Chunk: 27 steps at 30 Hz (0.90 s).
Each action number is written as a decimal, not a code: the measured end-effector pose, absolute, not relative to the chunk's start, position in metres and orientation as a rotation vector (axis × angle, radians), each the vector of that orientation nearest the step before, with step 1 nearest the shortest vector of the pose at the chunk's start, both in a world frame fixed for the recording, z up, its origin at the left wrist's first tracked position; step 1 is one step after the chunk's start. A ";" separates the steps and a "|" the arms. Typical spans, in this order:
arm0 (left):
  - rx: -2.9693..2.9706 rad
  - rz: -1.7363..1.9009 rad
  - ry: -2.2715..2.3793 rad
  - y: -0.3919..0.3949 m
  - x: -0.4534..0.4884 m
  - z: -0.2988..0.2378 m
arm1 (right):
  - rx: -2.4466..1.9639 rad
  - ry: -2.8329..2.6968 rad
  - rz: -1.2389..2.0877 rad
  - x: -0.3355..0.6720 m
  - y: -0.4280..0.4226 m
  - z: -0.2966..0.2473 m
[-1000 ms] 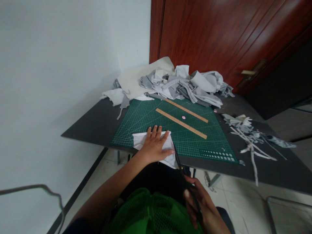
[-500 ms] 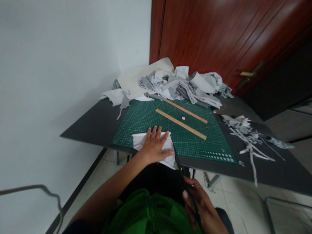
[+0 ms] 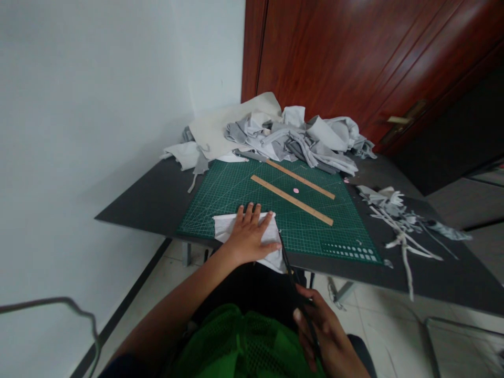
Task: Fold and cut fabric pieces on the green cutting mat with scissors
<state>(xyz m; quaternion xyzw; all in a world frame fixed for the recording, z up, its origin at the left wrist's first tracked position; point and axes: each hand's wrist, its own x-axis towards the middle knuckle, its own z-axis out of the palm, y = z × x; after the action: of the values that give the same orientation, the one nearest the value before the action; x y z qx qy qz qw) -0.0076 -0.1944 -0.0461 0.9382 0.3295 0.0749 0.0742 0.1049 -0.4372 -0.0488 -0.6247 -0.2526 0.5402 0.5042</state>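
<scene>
My left hand [image 3: 249, 236] lies flat with fingers spread on a piece of white cloth [image 3: 223, 227], pressing it against the front of the green cutting mat [image 3: 232, 194]. Part of the cloth hangs over the table's front edge. In my right hand [image 3: 321, 328] is a pair of black scissors [image 3: 292, 278], fingers wrapped round the handles. The blades point up and away from me, along the cloth's right edge. Whether the blades are fully closed is hard to see.
Two wooden rulers [image 3: 292, 200] and a small pink piece [image 3: 296, 190] lie on the mat. Behind it is a heap of grey and white fabric [image 3: 299, 139]. Fabric scraps and strips [image 3: 403, 239] lie to the right on the dark table [image 3: 441, 278]. A wall stands left, a wooden door behind.
A tiny light bit now shows by the scissor tips at the cloth's right edge. Both hands stay almost where they were.
</scene>
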 end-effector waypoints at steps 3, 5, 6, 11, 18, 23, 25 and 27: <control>2.811 0.219 0.993 -0.195 -0.008 -0.045 | -1.504 -0.525 1.308 0.103 -0.435 -0.043; 2.810 0.226 0.994 -0.195 -0.008 -0.045 | -1.505 -0.453 1.293 0.103 -0.433 -0.038; 2.811 0.232 0.992 -0.195 -0.008 -0.045 | -1.504 -0.428 1.289 0.103 -0.431 -0.035; 2.801 0.257 0.989 -0.195 -0.008 -0.046 | -1.506 -0.425 1.269 0.106 -0.423 -0.026; 2.804 0.271 0.983 -0.194 -0.008 -0.048 | -1.502 -0.493 1.254 0.104 -0.414 -0.033; 2.810 0.274 0.984 -0.194 -0.008 -0.048 | -1.495 -0.551 1.285 0.106 -0.412 -0.043; 2.804 0.280 0.986 -0.194 -0.008 -0.047 | -1.485 -0.562 1.309 0.108 -0.412 -0.046; 2.797 0.274 0.990 -0.195 -0.007 -0.046 | -1.486 -0.574 1.312 0.109 -0.413 -0.049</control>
<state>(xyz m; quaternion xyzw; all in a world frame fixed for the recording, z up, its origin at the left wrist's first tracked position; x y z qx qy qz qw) -0.0074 -0.1949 -0.0457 0.9356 0.3312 0.0917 0.0811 0.1090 -0.4128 -0.0487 -0.6181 -0.2389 0.5455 0.5131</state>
